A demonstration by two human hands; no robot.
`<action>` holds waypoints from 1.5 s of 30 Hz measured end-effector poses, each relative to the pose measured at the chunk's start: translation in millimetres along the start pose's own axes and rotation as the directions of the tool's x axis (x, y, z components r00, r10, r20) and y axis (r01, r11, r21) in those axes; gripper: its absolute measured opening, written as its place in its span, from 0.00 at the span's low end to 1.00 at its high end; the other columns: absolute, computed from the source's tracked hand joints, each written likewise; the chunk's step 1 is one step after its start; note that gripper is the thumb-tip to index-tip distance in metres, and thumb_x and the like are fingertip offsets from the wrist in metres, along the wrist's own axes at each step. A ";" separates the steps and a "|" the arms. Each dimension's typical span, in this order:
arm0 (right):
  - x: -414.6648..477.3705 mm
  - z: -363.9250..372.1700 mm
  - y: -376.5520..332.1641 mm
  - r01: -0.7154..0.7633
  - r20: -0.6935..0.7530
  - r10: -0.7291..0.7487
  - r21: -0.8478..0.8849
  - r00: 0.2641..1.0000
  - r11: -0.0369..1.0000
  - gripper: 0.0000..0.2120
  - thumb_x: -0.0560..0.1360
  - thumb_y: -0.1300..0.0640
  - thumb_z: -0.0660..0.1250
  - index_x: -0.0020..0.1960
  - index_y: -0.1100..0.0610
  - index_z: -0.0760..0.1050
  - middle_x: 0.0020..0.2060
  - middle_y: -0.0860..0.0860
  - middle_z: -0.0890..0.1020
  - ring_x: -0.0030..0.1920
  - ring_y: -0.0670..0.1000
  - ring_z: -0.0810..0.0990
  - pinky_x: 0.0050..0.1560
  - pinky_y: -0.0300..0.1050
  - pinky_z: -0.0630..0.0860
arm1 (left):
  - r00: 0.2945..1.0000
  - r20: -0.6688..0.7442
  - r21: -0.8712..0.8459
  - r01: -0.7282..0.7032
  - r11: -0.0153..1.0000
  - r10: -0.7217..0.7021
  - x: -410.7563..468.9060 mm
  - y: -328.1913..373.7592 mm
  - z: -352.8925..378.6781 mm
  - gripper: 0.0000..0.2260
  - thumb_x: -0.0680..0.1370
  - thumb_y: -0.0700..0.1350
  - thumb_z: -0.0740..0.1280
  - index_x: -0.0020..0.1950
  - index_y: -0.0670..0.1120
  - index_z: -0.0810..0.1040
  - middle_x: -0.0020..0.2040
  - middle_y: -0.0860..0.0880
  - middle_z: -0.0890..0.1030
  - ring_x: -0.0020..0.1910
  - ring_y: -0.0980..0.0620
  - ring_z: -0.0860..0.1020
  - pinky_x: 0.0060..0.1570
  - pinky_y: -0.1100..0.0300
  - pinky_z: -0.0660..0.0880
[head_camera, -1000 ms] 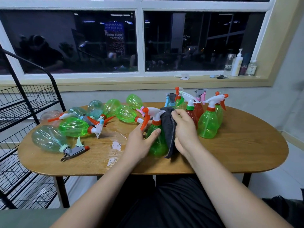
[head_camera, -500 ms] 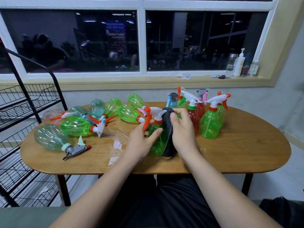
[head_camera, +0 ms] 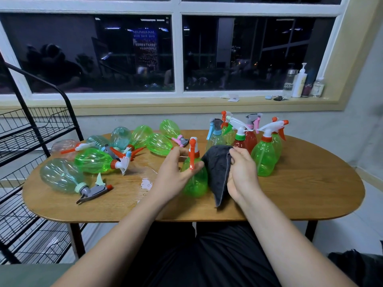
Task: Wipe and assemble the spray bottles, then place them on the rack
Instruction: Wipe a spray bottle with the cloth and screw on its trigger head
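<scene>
The rack (head_camera: 41, 131) stood at frame left. At centre, the left hand (head_camera: 173, 179) gripped the upright green spray bottle (head_camera: 196, 183). The right hand (head_camera: 242, 177) pinched the grey cloth (head_camera: 218, 170) beside it. Wiping seemed underway, and the next move likely called for turning the bottle.

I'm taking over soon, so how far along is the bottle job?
The upright bottles with sprayers on stand at the back right, seemingly wiped. In hand: the left hand holds a green bottle upright, and the right hand holds the grey cloth beside it. Left: the lying bottles on the left, and all the racking, since no bottle shows on the rack.
</scene>
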State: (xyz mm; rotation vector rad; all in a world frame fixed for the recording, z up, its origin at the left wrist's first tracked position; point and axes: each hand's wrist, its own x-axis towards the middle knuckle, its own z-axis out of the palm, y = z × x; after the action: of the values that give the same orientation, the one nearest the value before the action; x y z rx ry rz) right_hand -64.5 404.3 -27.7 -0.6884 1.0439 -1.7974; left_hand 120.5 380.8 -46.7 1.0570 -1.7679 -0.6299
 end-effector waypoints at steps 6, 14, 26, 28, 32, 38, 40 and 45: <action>-5.0 -6.5 3.8 -0.120 -0.028 0.122 0.048 0.992 0.992 0.07 0.86 0.63 0.62 0.56 0.60 0.79 0.46 0.60 0.84 0.44 0.56 0.84 0.43 0.49 0.82 | 0.997 0.072 -0.131 0.029 0.991 -0.020 -4.4 0.2 -11.0 0.15 0.83 0.42 0.68 0.67 0.56 0.80 0.64 0.59 0.84 0.66 0.61 0.79 0.67 0.53 0.75; -10.7 -4.3 7.9 -0.117 0.206 0.126 -0.052 0.970 0.992 0.10 0.79 0.66 0.72 0.60 0.64 0.84 0.53 0.63 0.87 0.56 0.63 0.86 0.61 0.57 0.82 | 1.000 -0.002 0.060 -0.025 0.998 0.025 -0.6 -4.4 -7.0 0.14 0.80 0.54 0.74 0.66 0.58 0.82 0.59 0.60 0.84 0.60 0.63 0.79 0.57 0.61 0.76; -30.1 0.5 30.1 0.356 0.354 -0.180 -0.535 0.918 0.766 0.16 0.82 0.53 0.62 0.65 0.38 0.79 0.55 0.41 0.86 0.59 0.50 0.83 0.68 0.62 0.77 | 0.989 -0.145 0.126 -0.020 0.992 0.039 0.3 3.8 6.1 0.12 0.73 0.56 0.80 0.49 0.57 0.80 0.44 0.56 0.73 0.44 0.63 0.74 0.44 0.74 0.66; -33.6 1.0 34.9 0.354 0.356 -0.186 -0.496 0.916 0.793 0.17 0.81 0.51 0.61 0.67 0.37 0.77 0.58 0.39 0.85 0.62 0.46 0.82 0.69 0.58 0.76 | 0.987 -0.157 0.136 -0.025 0.990 0.047 -0.6 6.2 6.8 0.12 0.73 0.55 0.80 0.48 0.58 0.78 0.43 0.55 0.73 0.44 0.64 0.74 0.44 0.75 0.66; -38.2 -2.2 43.7 0.313 0.329 -0.169 -0.454 0.929 0.834 0.16 0.87 0.60 0.61 0.69 0.43 0.75 0.66 0.43 0.82 0.69 0.45 0.78 0.71 0.51 0.74 | 0.982 -0.184 0.099 -0.020 0.995 0.038 -1.1 5.9 9.8 0.12 0.73 0.56 0.80 0.47 0.60 0.78 0.45 0.54 0.74 0.44 0.64 0.73 0.44 0.74 0.66; -35.3 -5.2 48.2 0.295 0.337 -0.127 -0.512 0.933 0.807 0.23 0.87 0.64 0.59 0.80 0.51 0.71 0.73 0.42 0.78 0.74 0.37 0.72 0.78 0.41 0.66 | 0.984 -0.168 0.148 -0.036 0.988 0.061 -1.6 2.7 14.4 0.15 0.76 0.58 0.76 0.55 0.51 0.78 0.50 0.56 0.74 0.46 0.66 0.71 0.44 0.72 0.66; -33.9 -5.3 46.4 0.301 0.329 -0.136 -0.528 0.934 0.794 0.23 0.87 0.63 0.59 0.80 0.50 0.71 0.72 0.38 0.78 0.73 0.35 0.73 0.79 0.43 0.67 | 0.988 -0.137 0.151 -0.056 0.987 0.077 -3.7 1.3 12.9 0.13 0.80 0.57 0.72 0.57 0.51 0.77 0.51 0.58 0.74 0.47 0.65 0.72 0.45 0.71 0.67; -33.1 -5.0 42.9 0.322 0.323 -0.153 -0.574 0.934 0.753 0.22 0.88 0.60 0.59 0.79 0.46 0.73 0.66 0.35 0.81 0.69 0.37 0.77 0.76 0.46 0.72 | 0.993 -0.093 0.145 -0.053 0.988 0.067 -9.0 -8.4 8.8 0.12 0.83 0.54 0.70 0.64 0.51 0.82 0.48 0.65 0.78 0.46 0.53 0.75 0.46 0.60 0.70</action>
State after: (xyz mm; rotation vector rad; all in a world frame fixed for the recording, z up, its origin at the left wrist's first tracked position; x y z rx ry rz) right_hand -35.9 426.6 -68.3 -1.4841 1.4285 -1.4915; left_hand 117.3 384.1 -61.1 1.1082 -1.7725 -0.4128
